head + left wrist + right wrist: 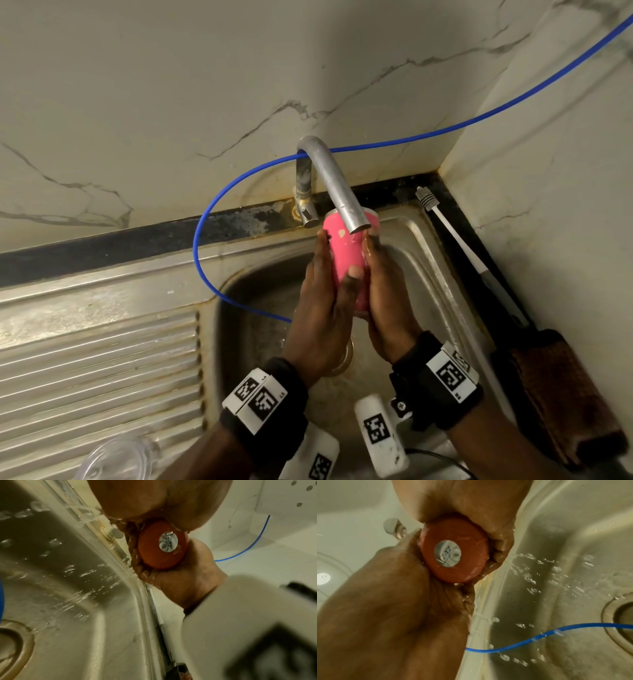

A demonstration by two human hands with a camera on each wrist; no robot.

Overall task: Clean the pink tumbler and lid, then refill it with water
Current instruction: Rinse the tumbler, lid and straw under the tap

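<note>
Both hands clasp the pink tumbler (346, 253) over the steel sink (421, 240), directly under the tap spout (337, 185). The left hand (318, 308) and right hand (383, 294) curl their fingers (322, 240) around its sides. A clear lid (116, 459) lies near left on the drainboard.

My head camera looks steeply down onto the sink (428, 260) from above. Both wrist cameras sit low under the hands, aimed upward, very close. All three views share the pink tumbler (346, 253); each wrist view shows its base from opposite sides.
</note>
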